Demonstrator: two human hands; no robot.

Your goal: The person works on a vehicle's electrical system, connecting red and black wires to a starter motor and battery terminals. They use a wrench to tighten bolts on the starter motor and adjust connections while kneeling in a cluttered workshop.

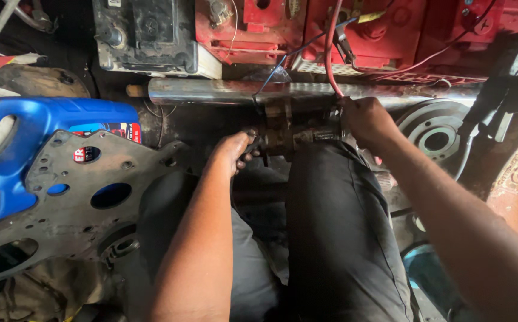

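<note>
- Left hand point(233, 150) wrapped around greasy part point(289, 134), steadying it on the knees.
- Right hand point(366, 119) pinching red cable point(329, 53) at part's end.
- Steel pipe point(223, 91) just behind.

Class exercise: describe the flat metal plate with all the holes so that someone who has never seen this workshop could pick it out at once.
Start at the big blue plastic jug on the left. Leaning across its lower front is the flat, dark grey metal plate, beside the person's left knee. Unlike the shiny steel pipe and the red engine block further away, it is a thin irregular sheet pierced by several large round openings and many small bolt holes.
</note>
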